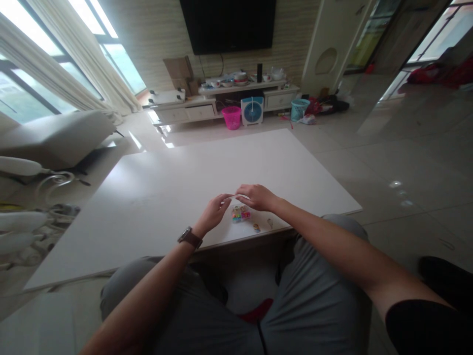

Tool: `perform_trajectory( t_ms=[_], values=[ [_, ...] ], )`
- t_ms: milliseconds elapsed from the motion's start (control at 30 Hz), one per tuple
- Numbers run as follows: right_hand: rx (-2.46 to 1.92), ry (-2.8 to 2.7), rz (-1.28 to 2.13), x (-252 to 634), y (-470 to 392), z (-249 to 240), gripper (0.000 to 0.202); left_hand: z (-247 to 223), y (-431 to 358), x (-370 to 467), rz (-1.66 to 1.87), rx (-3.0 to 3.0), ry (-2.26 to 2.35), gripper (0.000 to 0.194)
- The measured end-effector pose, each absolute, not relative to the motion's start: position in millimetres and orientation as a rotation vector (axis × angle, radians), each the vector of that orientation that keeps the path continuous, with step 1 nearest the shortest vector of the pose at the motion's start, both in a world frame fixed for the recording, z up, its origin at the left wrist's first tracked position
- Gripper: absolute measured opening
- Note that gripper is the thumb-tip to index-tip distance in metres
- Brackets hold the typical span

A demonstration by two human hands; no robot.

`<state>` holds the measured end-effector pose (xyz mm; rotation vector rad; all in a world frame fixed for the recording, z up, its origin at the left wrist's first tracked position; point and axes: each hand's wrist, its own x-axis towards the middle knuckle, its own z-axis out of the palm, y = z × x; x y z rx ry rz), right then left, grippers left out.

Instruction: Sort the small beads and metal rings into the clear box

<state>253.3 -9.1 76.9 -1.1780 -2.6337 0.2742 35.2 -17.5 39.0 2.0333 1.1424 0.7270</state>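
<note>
My left hand (pixel 216 209), with a brown-strapped watch (pixel 189 237) on its wrist, reaches in from the left with thumb and fingers pinched. From the other side my right hand (pixel 257 197) is closed in a pinch too. Their fingertips meet just above the table; whatever they hold is too small to make out. Right below them sits a small clear compartment box (pixel 241 219) with yellow, green, blue and pink pieces in it. To its right lie a little yellow-and-blue figure (pixel 256 228) and a small metallic ring-like piece (pixel 270 223).
The white table (pixel 177 182) spreads out ahead, its near edge by my knees. Beyond it stand a pink basket (pixel 231 118), a blue box fan (pixel 253 110) and a light-blue basket (pixel 299 109) before a low cabinet (pixel 201 113). A white-framed chair (pixel 22 166) is at left.
</note>
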Motion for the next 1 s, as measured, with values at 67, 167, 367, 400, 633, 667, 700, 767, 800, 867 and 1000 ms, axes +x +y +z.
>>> perform_trajectory(
  t_ms=[67,167,367,400,633,667,700,767,800,867,1000],
  values=[
    [-1.257,-2.616,0.263,253,-8,78,0.038,37,-16,36,0.763,1.964,1.169,0.033],
    [-1.426,-2.560,0.225,259,-1,77,0.038,33,-15,37,0.830,1.884,1.246,0.031],
    [-1.821,-2.437,0.253,289,28,63,0.036,24,-19,34,0.696,2.023,1.239,0.033],
    [-1.879,-2.429,0.282,294,33,59,0.036,23,-21,34,0.661,2.057,1.208,0.034],
    [-2.124,-2.328,0.341,313,48,36,0.035,21,-27,37,0.490,2.242,1.073,0.060],
    [-2.155,-2.315,0.346,314,48,35,0.034,20,-27,37,0.479,2.253,1.066,0.061],
    [-2.177,-2.308,0.348,315,47,34,0.034,19,-27,37,0.471,2.258,1.062,0.060],
    [-2.189,-2.317,0.343,317,46,35,0.035,19,-26,35,0.456,2.264,1.064,0.059],
    [-2.177,-2.337,0.340,317,44,37,0.036,19,-26,35,0.440,2.269,1.077,0.058],
    [-2.132,-2.403,0.350,317,42,44,0.038,22,-25,33,0.386,2.294,1.114,0.056],
    [-1.998,-2.606,0.472,311,43,66,0.035,31,-26,36,0.157,2.380,1.263,0.069]
  ],
)
